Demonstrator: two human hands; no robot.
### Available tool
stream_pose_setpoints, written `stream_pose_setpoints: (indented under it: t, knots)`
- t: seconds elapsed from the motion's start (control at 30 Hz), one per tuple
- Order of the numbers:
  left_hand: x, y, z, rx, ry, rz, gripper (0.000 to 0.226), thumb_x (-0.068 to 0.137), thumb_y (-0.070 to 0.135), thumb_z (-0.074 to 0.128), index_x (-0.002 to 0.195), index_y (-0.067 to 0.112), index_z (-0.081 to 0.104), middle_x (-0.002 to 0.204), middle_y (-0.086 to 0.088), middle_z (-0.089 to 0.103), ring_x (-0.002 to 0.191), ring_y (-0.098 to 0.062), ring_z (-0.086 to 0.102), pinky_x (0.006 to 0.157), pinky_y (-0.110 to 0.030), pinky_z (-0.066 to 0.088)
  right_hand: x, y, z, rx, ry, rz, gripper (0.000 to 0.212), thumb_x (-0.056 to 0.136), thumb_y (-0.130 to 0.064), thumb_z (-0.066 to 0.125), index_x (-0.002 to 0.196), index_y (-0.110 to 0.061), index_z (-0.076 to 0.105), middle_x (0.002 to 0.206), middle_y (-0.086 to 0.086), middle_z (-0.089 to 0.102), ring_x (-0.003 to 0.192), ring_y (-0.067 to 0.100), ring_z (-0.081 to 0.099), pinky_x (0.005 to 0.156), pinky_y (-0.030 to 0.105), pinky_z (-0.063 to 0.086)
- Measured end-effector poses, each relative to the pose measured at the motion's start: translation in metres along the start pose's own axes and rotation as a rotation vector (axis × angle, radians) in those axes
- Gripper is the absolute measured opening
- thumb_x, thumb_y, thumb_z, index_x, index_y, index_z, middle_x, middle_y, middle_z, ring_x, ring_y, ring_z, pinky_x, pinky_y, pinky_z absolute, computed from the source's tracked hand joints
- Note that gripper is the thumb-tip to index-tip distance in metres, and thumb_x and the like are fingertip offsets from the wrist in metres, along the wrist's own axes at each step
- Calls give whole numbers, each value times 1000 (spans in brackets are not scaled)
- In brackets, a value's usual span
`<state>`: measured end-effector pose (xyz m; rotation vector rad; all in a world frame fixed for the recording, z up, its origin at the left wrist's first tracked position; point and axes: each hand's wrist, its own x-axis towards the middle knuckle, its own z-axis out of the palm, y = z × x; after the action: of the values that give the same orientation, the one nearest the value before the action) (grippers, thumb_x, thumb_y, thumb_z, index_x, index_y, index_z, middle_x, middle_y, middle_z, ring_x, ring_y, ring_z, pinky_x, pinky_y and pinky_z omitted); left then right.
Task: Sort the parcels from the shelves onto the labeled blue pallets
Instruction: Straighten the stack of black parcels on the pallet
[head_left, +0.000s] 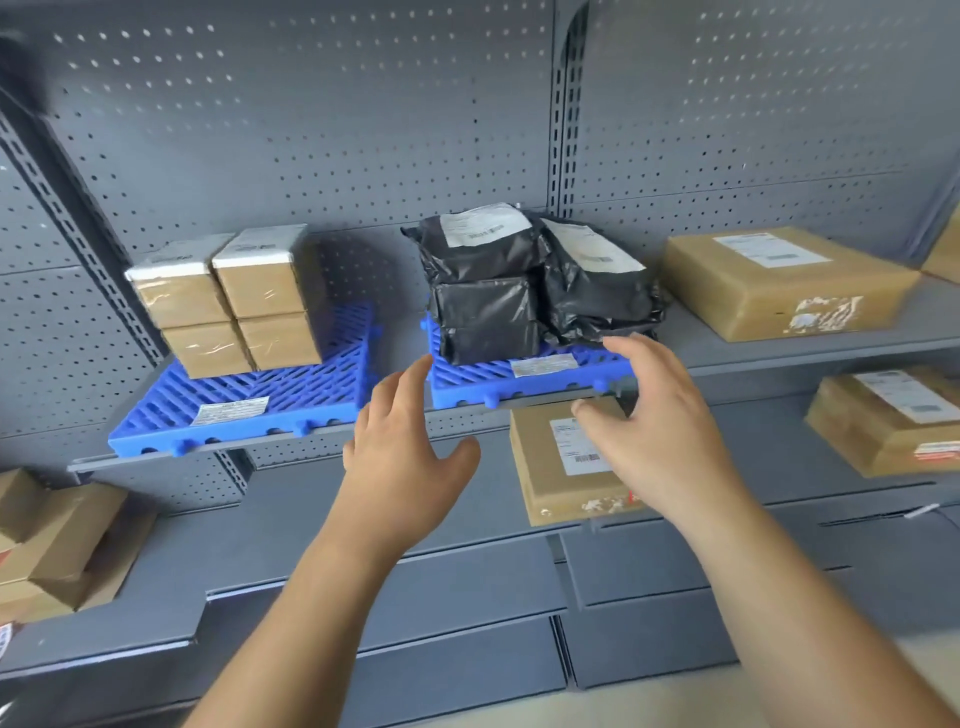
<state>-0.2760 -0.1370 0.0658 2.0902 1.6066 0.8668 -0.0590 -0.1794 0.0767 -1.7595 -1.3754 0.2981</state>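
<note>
Grey shelving, black parcels just beyond 2 spread, empty hands: left, right.

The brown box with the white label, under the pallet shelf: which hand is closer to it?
Right. The right hand overlaps the brown box; the left hand is off to its left.

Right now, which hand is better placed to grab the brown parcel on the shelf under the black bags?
Right hand, probably: it hovers open directly in front of the brown parcel, while the left hand is off to its side.
</note>
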Motion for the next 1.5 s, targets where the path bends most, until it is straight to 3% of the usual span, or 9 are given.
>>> stream_pose_setpoints:
  t: [0.13, 0.3, 0.5, 0.63, 0.8, 0.93, 1.07, 1.27, 1.5]
  knots:
    - [-1, 19, 20, -6, -7, -40, 86, 89, 38, 69, 160, 35, 21, 159, 6, 31, 147, -21, 32, 117, -52, 34, 14, 24, -18, 35, -10, 8, 55, 92, -29, 67, 143, -31, 48, 142, -20, 42, 130, 0, 37, 90, 11, 24]
    - [10, 29, 30, 5, 8, -57, 85, 89, 35, 71, 160, 32, 24, 159, 5, 32, 148, -21, 32, 119, -46, 33, 34, 38, -29, 88, -45, 53, 56, 96, -35, 61, 148, -33, 41, 153, -16, 39, 138, 5, 36, 95, 20, 26]
    - [42, 26, 37, -24, 45, -24, 79, 91, 32, 72, 158, 27, 31, 158, 4, 35, 146, -17, 35, 109, -25, 28, 67, 47, -30, 116, -19, 62, 54, 99, -42, 57, 150, -34, 40, 156, -15, 39, 142, 8, 34, 97, 21, 25]
    - [72, 20, 41, -124, 118, -32, 72, 93, 38, 69, 155, 34, 32, 153, 7, 38, 140, -12, 40, 105, -26, 32, 99, 51, -23, 151, 10, 53, 53, 100, -44, 54, 150, -33, 41, 155, -11, 42, 141, 8, 36, 99, 22, 26]
    - [116, 12, 38, -386, 283, -93, 58, 97, 50, 59, 151, 37, 39, 145, 14, 45, 133, -5, 49, 113, -37, 42, 144, 59, -8, 246, 81, 65, 53, 101, -48, 51, 150, -32, 42, 155, -5, 43, 142, 11, 39, 112, 29, 29]
    - [150, 5, 36, -576, 276, -141, 50, 102, 52, 48, 151, 42, 39, 148, 17, 48, 126, 6, 49, 97, -6, 33, 171, 69, 3, 282, 121, 80, 52, 99, -52, 54, 148, -42, 42, 152, -9, 44, 137, 7, 41, 112, 30, 31]
    - [179, -15, 44, -814, 190, -219, 66, 84, 75, 46, 145, 50, 48, 146, 24, 55, 139, -4, 49, 122, -39, 32, 186, 84, 13, 380, 58, 100, 49, 96, -56, 58, 143, -51, 45, 147, -19, 49, 137, 3, 44, 115, 33, 34]
    - [199, -18, 54, -946, 74, -248, 65, 93, 73, 39, 140, 34, 62, 139, 7, 66, 136, -12, 56, 120, -43, 36, 204, 92, 22, 430, -6, 102, 45, 96, -47, 62, 139, -53, 49, 139, -27, 55, 129, -4, 50, 109, 28, 38]
    - [208, -14, 64, -896, 14, -268, 68, 94, 72, 28, 131, 30, 68, 128, -5, 73, 128, -28, 63, 113, -66, 38, 229, 96, 30, 460, -105, 93, 46, 93, -47, 65, 137, -51, 52, 127, -33, 59, 121, -8, 54, 102, 27, 44]
